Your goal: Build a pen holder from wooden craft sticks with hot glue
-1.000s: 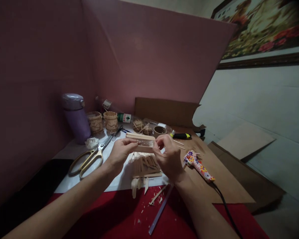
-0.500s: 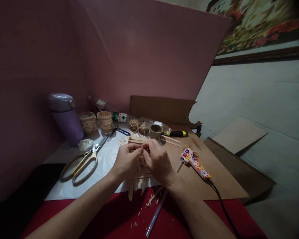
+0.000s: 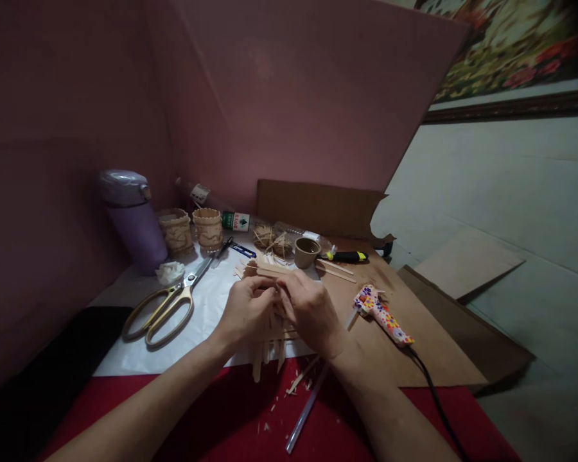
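Observation:
My left hand [image 3: 245, 309] and my right hand [image 3: 309, 309] meet over the middle of the work area, fingertips pinched close together. Whatever small piece lies between them is hidden by the fingers. Beneath and around the hands is a loose pile of wooden craft sticks [image 3: 257, 364], with more craft sticks [image 3: 264, 269] just behind the fingers. Wood splinters [image 3: 296, 384] are scattered on the red cloth [image 3: 212, 420] in front. A clear glue stick [image 3: 304, 414] lies beside my right forearm.
Gold-handled scissors [image 3: 189, 296] lie left. Behind stand a purple bottle [image 3: 137, 234], two decorated cups [image 3: 208, 229] and a small brown pot [image 3: 307, 253]. A yellow-black handled tool [image 3: 349, 256] lies near the pot. A flowered glue gun [image 3: 383, 314] with a trailing cord rests on cardboard [image 3: 428, 356] at right.
The camera view has shifted slightly, so the table things appear a little farther right. Both hands stay pinched together in nearly the same pose.

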`<state>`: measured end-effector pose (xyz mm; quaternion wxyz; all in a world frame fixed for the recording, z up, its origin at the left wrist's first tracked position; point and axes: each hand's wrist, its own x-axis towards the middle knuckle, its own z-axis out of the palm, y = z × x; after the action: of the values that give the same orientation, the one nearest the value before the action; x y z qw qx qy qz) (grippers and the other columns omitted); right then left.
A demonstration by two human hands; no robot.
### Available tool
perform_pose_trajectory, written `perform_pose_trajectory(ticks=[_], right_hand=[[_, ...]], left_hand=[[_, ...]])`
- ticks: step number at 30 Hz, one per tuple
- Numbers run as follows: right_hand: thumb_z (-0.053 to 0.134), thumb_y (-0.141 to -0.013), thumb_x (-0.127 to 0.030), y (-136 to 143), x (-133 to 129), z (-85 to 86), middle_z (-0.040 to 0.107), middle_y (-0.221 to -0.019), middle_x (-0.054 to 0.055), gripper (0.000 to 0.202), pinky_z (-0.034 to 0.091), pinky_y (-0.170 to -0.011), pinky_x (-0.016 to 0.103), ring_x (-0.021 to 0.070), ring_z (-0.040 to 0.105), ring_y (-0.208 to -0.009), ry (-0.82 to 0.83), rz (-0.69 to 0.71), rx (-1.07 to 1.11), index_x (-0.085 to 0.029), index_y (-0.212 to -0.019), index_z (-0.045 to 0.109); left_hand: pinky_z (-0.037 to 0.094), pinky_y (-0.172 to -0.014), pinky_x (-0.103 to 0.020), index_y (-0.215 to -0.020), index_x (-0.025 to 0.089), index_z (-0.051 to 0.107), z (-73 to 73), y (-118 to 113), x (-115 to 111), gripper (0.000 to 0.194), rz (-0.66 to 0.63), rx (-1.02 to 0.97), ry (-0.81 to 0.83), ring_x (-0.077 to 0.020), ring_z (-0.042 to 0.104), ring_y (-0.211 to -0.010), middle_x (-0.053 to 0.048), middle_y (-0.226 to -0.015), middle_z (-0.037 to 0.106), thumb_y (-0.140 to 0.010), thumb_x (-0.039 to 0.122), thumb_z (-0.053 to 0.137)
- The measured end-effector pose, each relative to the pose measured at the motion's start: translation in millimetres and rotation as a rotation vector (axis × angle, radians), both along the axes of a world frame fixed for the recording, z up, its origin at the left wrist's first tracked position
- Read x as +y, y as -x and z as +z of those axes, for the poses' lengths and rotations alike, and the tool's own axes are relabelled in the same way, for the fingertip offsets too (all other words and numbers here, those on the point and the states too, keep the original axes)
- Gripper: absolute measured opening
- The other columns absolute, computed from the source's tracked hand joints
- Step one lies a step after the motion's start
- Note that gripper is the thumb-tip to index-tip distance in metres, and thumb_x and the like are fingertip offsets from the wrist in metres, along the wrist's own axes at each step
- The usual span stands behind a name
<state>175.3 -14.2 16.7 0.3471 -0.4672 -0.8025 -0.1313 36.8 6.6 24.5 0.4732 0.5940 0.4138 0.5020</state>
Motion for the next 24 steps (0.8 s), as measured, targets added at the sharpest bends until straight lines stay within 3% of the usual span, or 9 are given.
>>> perform_pose_trajectory(ticks=[4, 8, 15, 19, 21, 24], right_hand=[[0.043, -0.096, -0.017, 0, 3, -2.1, 0.064, -0.083, 0.01, 0.021, 0.05, -0.067, 0.03, 0.0197, 0.062, -0.076, -0.013, -0.021, -0.103, -0.011, -0.096, 0.063], [0.044, -0.094, -0.016, 3, 6, -6.1, 0.06, -0.078, 0.008, 0.017, 0.049, -0.063, 0.029, 0.0199, 0.059, -0.072, -0.076, -0.07, -0.148, -0.011, -0.087, 0.06], [0.038, -0.096, -0.016, 10, 9, -8.6, 0.055, -0.075, 0.006, 0.019, 0.043, -0.053, 0.027, 0.0169, 0.053, -0.062, -0.204, -0.168, -0.059, -0.015, -0.084, 0.053], [0.038, -0.095, -0.015, -8, 14, 2.3, 0.052, -0.072, 0.005, 0.018, 0.038, -0.049, 0.027, 0.0185, 0.05, -0.062, -0.327, -0.307, 0.078, -0.018, -0.082, 0.05], [0.04, -0.095, -0.015, -17, 13, 10.0, 0.054, -0.076, 0.006, 0.015, 0.041, -0.055, 0.028, 0.0191, 0.052, -0.066, -0.353, -0.371, 0.184, -0.017, -0.085, 0.05], [0.04, -0.097, -0.018, -18, 6, 17.5, 0.056, -0.081, 0.007, 0.014, 0.043, -0.062, 0.03, 0.0191, 0.054, -0.072, -0.332, -0.285, 0.192, -0.017, -0.09, 0.051]], left_hand=[[0.049, -0.071, -0.031, -0.071, 0.019, 0.077, -9.1, 5, 4, 0.017, 0.017, 0.205, -0.168, -0.0221, 0.066, -0.075, -0.006, -0.077, 0.076, -0.072, 0.021, 0.061], [0.048, -0.074, -0.031, -0.072, 0.02, 0.078, -7.5, 6, 4, 0.018, 0.018, 0.242, -0.215, -0.0222, 0.066, -0.076, -0.006, -0.077, 0.076, -0.072, 0.019, 0.059], [0.049, -0.072, -0.03, -0.072, 0.015, 0.076, 1.2, 3, 2, 0.014, -0.058, -0.008, -0.006, -0.0214, 0.067, -0.075, -0.007, -0.077, 0.076, -0.067, 0.025, 0.066], [0.047, -0.067, -0.029, -0.072, 0.012, 0.074, -2.6, 8, 2, 0.018, -0.041, -0.077, 0.148, -0.019, 0.064, -0.07, -0.008, -0.074, 0.074, -0.06, 0.027, 0.074], [0.045, -0.063, -0.027, -0.071, 0.011, 0.073, -3.9, 10, 3, 0.022, -0.026, -0.125, 0.218, -0.0162, 0.062, -0.066, -0.007, -0.071, 0.073, -0.058, 0.028, 0.078], [0.044, -0.062, -0.025, -0.072, 0.011, 0.073, -3.2, 13, 5, 0.024, -0.039, -0.226, 0.264, -0.0131, 0.06, -0.064, -0.006, -0.071, 0.072, -0.058, 0.029, 0.08]])
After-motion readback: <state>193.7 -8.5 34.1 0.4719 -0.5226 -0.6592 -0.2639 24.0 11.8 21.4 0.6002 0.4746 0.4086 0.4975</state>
